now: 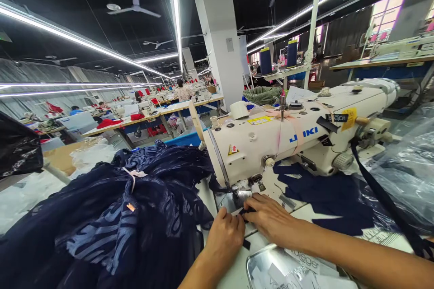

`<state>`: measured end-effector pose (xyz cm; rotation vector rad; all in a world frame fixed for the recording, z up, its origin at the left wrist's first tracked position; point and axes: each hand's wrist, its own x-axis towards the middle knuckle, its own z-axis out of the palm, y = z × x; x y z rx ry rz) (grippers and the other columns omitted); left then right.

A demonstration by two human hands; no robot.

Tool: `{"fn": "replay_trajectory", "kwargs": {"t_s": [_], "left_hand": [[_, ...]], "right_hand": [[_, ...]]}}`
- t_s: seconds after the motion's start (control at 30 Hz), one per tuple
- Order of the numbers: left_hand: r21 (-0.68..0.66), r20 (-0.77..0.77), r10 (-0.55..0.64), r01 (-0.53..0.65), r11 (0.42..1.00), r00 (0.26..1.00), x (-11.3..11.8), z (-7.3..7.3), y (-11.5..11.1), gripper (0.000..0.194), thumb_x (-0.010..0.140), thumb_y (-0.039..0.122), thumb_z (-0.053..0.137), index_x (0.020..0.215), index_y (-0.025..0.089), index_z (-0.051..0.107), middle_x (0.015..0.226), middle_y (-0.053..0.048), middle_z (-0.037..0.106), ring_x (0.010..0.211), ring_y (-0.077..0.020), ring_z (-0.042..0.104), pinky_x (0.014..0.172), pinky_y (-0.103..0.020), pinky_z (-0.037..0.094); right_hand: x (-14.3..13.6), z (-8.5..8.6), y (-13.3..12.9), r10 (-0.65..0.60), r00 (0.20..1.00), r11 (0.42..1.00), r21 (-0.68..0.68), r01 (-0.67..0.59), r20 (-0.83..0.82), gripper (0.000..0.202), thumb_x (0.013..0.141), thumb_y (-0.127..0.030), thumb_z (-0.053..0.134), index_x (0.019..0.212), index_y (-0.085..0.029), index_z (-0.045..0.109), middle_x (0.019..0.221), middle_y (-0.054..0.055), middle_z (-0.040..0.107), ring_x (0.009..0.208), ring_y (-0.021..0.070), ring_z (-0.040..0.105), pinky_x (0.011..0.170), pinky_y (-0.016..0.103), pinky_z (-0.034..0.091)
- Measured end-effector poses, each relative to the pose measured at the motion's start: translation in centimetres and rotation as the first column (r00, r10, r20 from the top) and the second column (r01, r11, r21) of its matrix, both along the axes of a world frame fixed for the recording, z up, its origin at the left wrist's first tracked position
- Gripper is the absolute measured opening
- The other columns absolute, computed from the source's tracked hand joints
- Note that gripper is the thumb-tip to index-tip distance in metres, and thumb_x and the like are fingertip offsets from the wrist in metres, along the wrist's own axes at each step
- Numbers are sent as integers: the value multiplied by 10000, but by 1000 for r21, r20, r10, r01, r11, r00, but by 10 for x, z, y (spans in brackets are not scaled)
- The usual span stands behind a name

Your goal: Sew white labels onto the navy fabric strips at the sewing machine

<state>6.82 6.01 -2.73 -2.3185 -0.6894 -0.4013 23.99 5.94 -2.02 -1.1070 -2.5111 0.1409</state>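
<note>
Head view. Left grip (226,232) and right grip (271,219): both closed, pinching a narrow dark strip (247,211) just in front of the presser foot (235,198), on the bench (237,267). Progress: strip at the foot, in both hands; stitching on it not discernible, so finished and remaining portions undetermined. Count: sewing machine (261,142) at the hands, 1; heaped navy garment (98,221), seemingly 1; thread cones (266,61), 2; metal tray (248,265), 1; navy cut pieces (325,194), several, overlapping; labels (288,277), several, uncountable.
</note>
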Motion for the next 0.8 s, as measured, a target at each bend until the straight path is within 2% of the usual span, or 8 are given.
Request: {"fn": "replay_trajectory", "kwargs": {"t_s": [0.07, 0.17, 0.23, 0.33, 0.43, 0.57, 0.8], "left_hand": [[-55, 32, 22, -21, 998, 999, -4, 4, -2, 254, 761, -20, 381, 616, 136, 520, 535, -13, 503, 496, -143, 470, 570, -298, 355], [-179, 89, 30, -13, 984, 996, -14, 14, -6, 203, 793, 62, 430, 645, 161, 528, 661, -32, 570, 610, -161, 522, 605, -316, 383], [-243, 119, -24, 52, 969, 993, -20, 17, -9, 160, 799, 101, 458, 687, 178, 543, 797, -36, 618, 763, -174, 560, 712, -349, 412], [-317, 150, -92, 136, 939, 984, -21, 13, -8, 141, 774, 72, 480, 757, 189, 556, 949, -15, 642, 949, -156, 554, 892, -357, 391], [-346, 173, -41, 100, 933, 984, -11, 2, -3, 179, 741, 23, 491, 797, 177, 561, 951, -22, 655, 931, -141, 577, 894, -302, 419], [-280, 213, 40, 22, 960, 976, 6, -10, 4, 199, 720, -15, 473, 737, 164, 557, 849, -41, 666, 812, -157, 612, 810, -296, 469], [-195, 224, 80, -36, 980, 971, 16, -14, 5, 213, 707, -34, 440, 697, 154, 539, 753, -52, 653, 701, -157, 611, 760, -296, 485]], "right_hand": [[-2, -1, -5, 9, 998, 993, 116, -17, 70, 210, 733, -28, 514, 873, -152, 611, 933, 79, 565, 915, 227, 500, 795, 341, 404], [0, 0, -2, 87, 977, 967, 220, -130, 193, 171, 722, -42, 524, 860, -120, 591, 858, 89, 568, 840, 233, 518, 703, 317, 431], [5, 1, 7, 175, 949, 936, 254, -243, 262, 185, 757, -52, 491, 900, -122, 584, 846, 82, 574, 805, 213, 518, 669, 299, 433], [14, 2, 25, 284, 903, 887, 269, -375, 322, 233, 794, -65, 465, 995, -120, 569, 926, 91, 590, 856, 203, 519, 730, 299, 435], [19, 1, 40, 296, 905, 893, 247, -376, 306, 269, 807, -54, 440, 1028, -129, 574, 999, 105, 599, 895, 199, 541, 726, 290, 451], [20, -1, 49, 274, 918, 921, 198, -337, 287, 331, 801, -22, 412, 1063, -137, 578, 1111, 128, 583, 924, 200, 575, 734, 294, 475], [22, 3, 48, 262, 920, 943, 127, -309, 292, 386, 802, -17, 393, 1139, -115, 553, 1194, 154, 540, 1018, 224, 559, 797, 335, 486]]}}
